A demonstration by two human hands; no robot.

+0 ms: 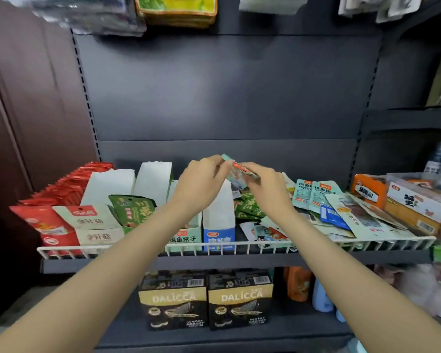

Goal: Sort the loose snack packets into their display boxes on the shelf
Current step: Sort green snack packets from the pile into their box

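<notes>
**Packets held above the open boxes**

Both hands meet over the middle of the shelf (239,258), holding a small stack of teal packets (239,174) between them. The left hand (201,182) pinches the stack's upper end at about 10 o'clock; the right hand (267,187) curls round its lower end at about 4 o'clock. The stack's long axis therefore runs from 10 to 4, tilted, not upright. Directly beneath, towards 6 o'clock, stand the teal display box (186,235) and the blue-fronted box (219,225). The left hand is nearer the teal one. The loose pile (341,215) lies at 3 o'clock. Dropping in probably needs the stack turned upright first.
</notes>
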